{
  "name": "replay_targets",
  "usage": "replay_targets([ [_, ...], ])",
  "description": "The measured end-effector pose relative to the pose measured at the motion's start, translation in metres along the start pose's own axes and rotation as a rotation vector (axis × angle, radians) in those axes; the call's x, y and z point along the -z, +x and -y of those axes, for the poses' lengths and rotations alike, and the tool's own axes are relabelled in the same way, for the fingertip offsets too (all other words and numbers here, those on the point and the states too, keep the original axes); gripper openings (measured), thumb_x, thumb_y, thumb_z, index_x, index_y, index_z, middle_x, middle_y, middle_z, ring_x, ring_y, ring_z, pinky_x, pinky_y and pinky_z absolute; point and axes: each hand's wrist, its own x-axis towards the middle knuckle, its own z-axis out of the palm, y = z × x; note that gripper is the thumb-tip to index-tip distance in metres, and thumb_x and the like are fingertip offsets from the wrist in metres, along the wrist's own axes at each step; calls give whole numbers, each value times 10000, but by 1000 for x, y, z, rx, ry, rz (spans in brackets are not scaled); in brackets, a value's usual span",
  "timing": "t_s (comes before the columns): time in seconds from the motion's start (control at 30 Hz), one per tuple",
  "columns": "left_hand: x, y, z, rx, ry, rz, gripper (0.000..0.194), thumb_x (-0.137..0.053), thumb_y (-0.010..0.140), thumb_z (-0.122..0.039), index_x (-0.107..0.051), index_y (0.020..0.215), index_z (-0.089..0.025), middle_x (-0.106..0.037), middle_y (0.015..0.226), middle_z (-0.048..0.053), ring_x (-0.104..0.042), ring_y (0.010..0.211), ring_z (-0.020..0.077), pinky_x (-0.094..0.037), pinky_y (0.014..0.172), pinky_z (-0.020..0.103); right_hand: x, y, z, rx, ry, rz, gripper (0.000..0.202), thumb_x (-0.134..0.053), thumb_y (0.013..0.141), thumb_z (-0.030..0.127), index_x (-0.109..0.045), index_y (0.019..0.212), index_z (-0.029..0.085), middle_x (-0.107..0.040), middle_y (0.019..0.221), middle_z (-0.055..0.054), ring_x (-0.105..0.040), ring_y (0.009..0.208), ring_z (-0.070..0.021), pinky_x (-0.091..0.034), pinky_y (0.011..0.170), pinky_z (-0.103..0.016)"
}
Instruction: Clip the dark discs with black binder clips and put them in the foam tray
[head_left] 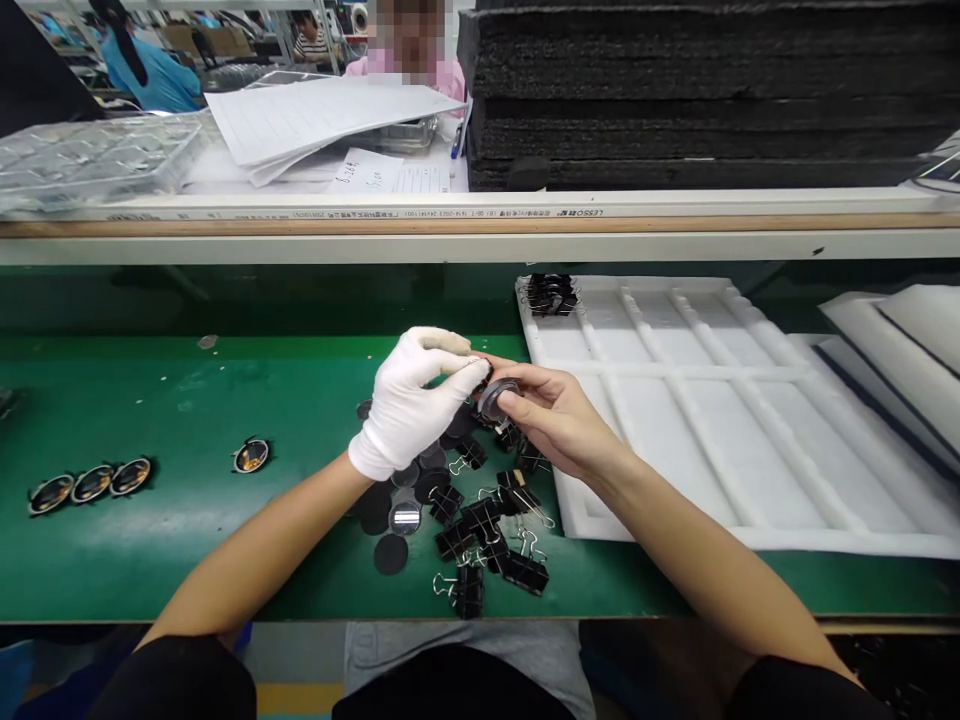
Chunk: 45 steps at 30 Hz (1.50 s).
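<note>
My left hand (420,400), in a white glove, is closed, thumb and fingers pinched around a small dark piece whose kind is hidden. Bare and closed, my right hand (555,410) grips a round dark disc (495,400) between thumb and fingers. The two hands meet at the fingertips above the green table. Under them lie several black binder clips (480,520) with wire handles. Left of these clips, several flat round discs (391,553) are spread, some black, some clear and shiny.
Round watch-like parts (91,484) lie on the green table (225,540) to the left. At right stands a white compartment tray (697,430); black clips (553,295) sit in its far-left corner. A shelf (480,225) carries papers and black foam sheets (705,95). People are beyond.
</note>
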Motion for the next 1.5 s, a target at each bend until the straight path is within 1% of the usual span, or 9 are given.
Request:
replay_targets([
  [0.13,13,4,-4,-8,170,45,250,-555,982,-396,-724,970,-211,-696,1064,75,-679,983,192,-555,880,355,0,-1,3,4,-126,9,223,-887,762,386,-820,914,236,-755,1274,-90,-667,1253,-273,-510,1109,-466],
  [0.2,24,10,-6,67,291,170,309,-559,952,-461,-691,1058,-202,-698,962,57,-659,822,182,-524,750,333,3,-3,9,10,-229,76,177,-867,783,358,-825,906,239,-754,1277,-89,-665,1266,-282,-525,1095,-460],
  [0.37,41,20,-14,142,527,731,516,-505,924,-647,-555,623,-231,-544,549,-4,-491,520,158,-287,531,310,10,-8,25,33,-508,200,135,-832,816,343,-836,934,279,-751,1290,-72,-673,1257,-313,-523,1088,-496],
  [0.5,39,17,-18,104,536,860,579,-555,840,-741,-488,579,-229,-493,506,-10,-425,469,147,-249,505,308,14,-11,30,24,-621,268,120,-811,839,335,-836,946,290,-753,1287,-67,-678,1246,-315,-525,1075,-496],
  [0.63,38,16,-17,193,428,851,522,-537,881,-632,-443,576,-219,-449,495,-25,-387,473,126,-254,491,296,15,-11,33,-15,-502,266,118,-847,808,322,-836,917,277,-736,1315,-70,-675,1229,-287,-555,1005,-431],
  [0.83,40,26,-13,473,107,648,479,-565,906,-603,-533,658,-194,-585,577,-23,-478,494,96,-352,469,232,14,2,24,-89,15,-227,200,-917,739,395,-827,885,292,-761,931,-1,-657,835,-137,-531,745,-276],
  [0.97,35,23,-19,639,-111,633,435,-582,927,-578,-575,730,-190,-676,582,-13,-439,362,70,-336,369,208,14,8,18,-248,247,-303,246,-958,674,419,-809,812,280,-750,888,26,-612,760,-107,-503,689,-239],
  [1.33,27,15,-17,670,-353,637,400,-618,954,-521,-677,851,-139,-756,657,52,-407,321,35,-334,368,189,20,10,7,-50,-16,-310,276,-919,722,476,-832,865,256,-777,895,-13,-604,749,-119,-430,637,-253],
  [1.5,25,15,-17,664,-367,638,405,-613,961,-525,-671,842,-142,-759,660,46,-415,323,37,-360,383,200,16,9,5,11,-66,-278,274,-905,744,454,-839,914,249,-787,934,-26,-659,816,-144,-523,751,-289],
])
